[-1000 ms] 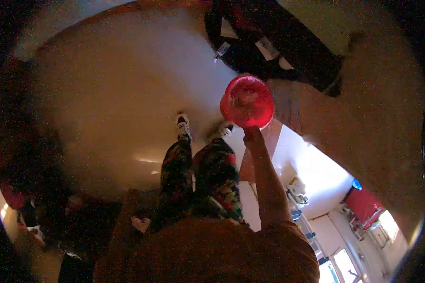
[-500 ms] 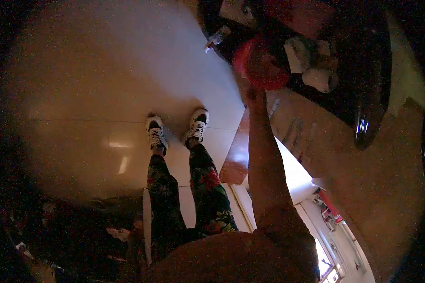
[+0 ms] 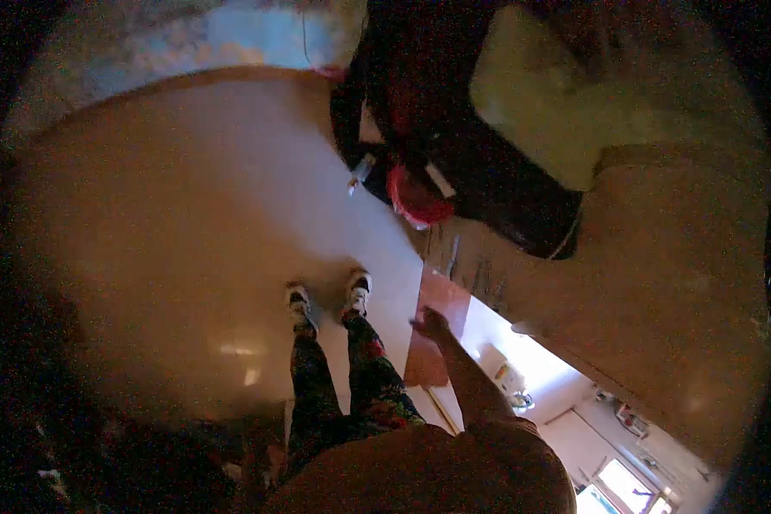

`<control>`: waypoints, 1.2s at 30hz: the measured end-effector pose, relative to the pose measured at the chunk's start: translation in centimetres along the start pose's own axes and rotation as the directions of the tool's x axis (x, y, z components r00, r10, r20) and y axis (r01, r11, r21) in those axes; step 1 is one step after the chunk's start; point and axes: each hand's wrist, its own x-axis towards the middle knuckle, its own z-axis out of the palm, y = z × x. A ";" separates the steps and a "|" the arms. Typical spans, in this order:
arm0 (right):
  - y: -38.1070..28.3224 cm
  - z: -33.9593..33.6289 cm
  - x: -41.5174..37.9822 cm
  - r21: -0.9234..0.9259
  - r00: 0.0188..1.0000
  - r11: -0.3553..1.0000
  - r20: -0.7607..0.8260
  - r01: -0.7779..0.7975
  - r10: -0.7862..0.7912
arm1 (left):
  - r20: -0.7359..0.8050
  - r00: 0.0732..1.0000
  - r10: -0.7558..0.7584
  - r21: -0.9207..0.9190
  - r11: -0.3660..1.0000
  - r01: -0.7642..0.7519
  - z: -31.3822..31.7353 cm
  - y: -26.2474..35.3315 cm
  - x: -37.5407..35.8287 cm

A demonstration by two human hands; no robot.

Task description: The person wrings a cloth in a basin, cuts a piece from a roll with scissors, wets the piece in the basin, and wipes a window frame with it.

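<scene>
Wide fisheye view, dim and orange-tinted, looking straight down. Left third was bare floor [image 3: 188, 240], glossy, with a small light glare near the lower middle. Left hand was not in view.

Centre: the person's legs in floral trousers [image 3: 360, 385] and white-and-black shoes [image 3: 327, 300] stood on the floor, feet side by side and slightly apart. Right of the shoes, the right hand [image 3: 431, 325] was out at the end of a bare forearm, fingers loosely spread, holding nothing, touching nothing I could make out. It hung over the edge between the floor and a reddish-brown panel [image 3: 433, 330].

Above the hand, well apart from it, the red bowl [image 3: 415, 201] sat at the lower-left edge of a dark bin [image 3: 488, 171], partly tucked against the black rim. Could not tell whether it was inside or resting on the edge; blurred. A small white tag or bottle [image 3: 358, 174] lay just left of the bowl, at the bin's side.

Right: a pale green sheet [image 3: 565, 103] covered the upper part of the bin. Below it ran a tan counter [image 3: 660, 283], diagonal across the frame. Bottom right showed a bright, washed-out room area [image 3: 565, 411] with small fixtures too tiny to identify.
</scene>
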 end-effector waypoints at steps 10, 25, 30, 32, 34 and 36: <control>16.7 3.5 -3.9 0.004 0.876 0.879 -0.078 0.477 -0.475 | -0.111 0.765 0.634 0.427 0.726 -0.539 3.3 0.6 8.7; 24.4 1.9 -9.4 -0.258 0.926 0.920 -0.159 0.296 -0.343 | 0.372 0.778 0.506 0.759 0.317 -0.569 -1.6 16.3 20.6; 31.6 2.6 -18.5 0.849 0.931 0.491 -0.001 -0.192 0.366 | 0.235 0.793 0.562 0.402 0.686 -0.606 0.4 28.2 29.1; 31.4 3.0 -22.5 0.951 0.850 0.204 0.096 -0.232 0.519 | 0.196 0.745 0.637 -0.650 0.654 -0.388 0.5 32.6 30.2; 32.1 1.4 -24.8 0.865 0.696 0.088 0.333 -0.495 0.636 | 0.191 0.762 0.619 -0.845 0.498 -0.192 0.8 38.3 29.9; 33.0 -0.5 -26.1 0.814 0.804 0.423 0.088 -0.398 0.588 | 0.102 0.918 0.384 -0.466 0.833 -0.297 1.6 43.5 31.0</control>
